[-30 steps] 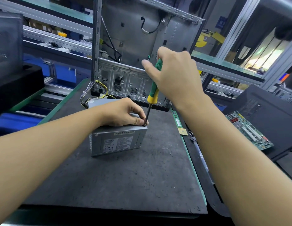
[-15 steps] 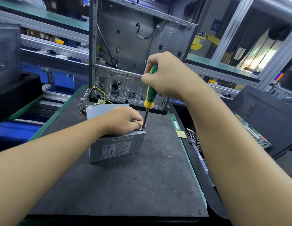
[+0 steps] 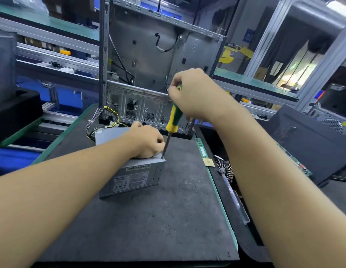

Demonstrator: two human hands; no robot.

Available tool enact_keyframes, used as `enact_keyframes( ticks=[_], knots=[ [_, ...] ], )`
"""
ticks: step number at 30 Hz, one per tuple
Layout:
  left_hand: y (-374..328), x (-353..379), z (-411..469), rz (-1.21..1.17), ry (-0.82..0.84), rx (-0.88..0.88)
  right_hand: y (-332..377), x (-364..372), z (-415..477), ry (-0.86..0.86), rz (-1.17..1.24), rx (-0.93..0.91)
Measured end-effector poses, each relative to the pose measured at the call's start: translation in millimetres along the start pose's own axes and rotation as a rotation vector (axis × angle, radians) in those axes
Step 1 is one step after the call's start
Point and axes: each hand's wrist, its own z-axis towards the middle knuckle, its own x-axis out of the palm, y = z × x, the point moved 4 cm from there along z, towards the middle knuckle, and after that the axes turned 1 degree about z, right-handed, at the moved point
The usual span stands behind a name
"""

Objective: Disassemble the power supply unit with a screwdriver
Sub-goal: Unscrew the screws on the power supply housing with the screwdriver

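Gripping the green-and-yellow-handled screwdriver (image 3: pixel 174 118) near its top, right hand (image 3: pixel 195 93), tip set on the near right top corner of the grey metal power supply box (image 3: pixel 129 178), left hand (image 3: pixel 147 142) curled, resting on its top, box on the dark bench mat (image 3: pixel 149 219), before an open grey computer case (image 3: pixel 149 64)

Grips green-and-yellow screwdriver (image 3: pixel 174 120) in right hand (image 3: pixel 195 93), tip on top corner of power supply unit (image 3: pixel 133 178) (shaft tilted). Rests curled left hand (image 3: pixel 149 142) alongside.
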Motion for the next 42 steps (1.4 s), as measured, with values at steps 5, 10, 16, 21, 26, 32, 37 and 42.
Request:
enact_keyframes(
  ticks=[5, 10, 16, 21, 26, 32, 37, 42],
  knots=[
    [13.0, -0.3, -3.0, 0.009, -0.127, -0.192, -3.8, -4.2, -7.1, 0.082, 0.134, 0.014],
    [18.5, -0.9, -5.6, 0.007, -0.073, -0.390, 2.1, 0.1, -2.9, -0.073, 0.066, 0.070],
    [18.8, -2.8, -6.3, -0.028, -0.082, -0.376, 22.6, 9.1, 3.0, -0.063, 0.121, -0.029],
    [17.3, -2.1, -5.2, -0.028, -0.085, -0.356, 15.6, 3.1, -0.2, 0.018, 0.182, 0.078],
    [17.4, -1.4, -5.6, -0.039, -0.093, -0.349, 10.0, 3.9, 1.3, -0.042, 0.150, 0.174],
    [17.4, -3.5, -6.4, -0.050, -0.102, -0.354, 17.7, 4.6, 3.8, -0.047, 0.155, 0.036],
    [17.7, -2.2, -6.7, -0.052, -0.109, -0.350, 13.5, -0.4, -4.1, 0.030, 0.153, 0.061],
    [16.9, -1.9, -6.3, -0.067, -0.104, -0.344, 6.1, 3.6, -2.2, -0.043, 0.114, 0.143]
  ],
)
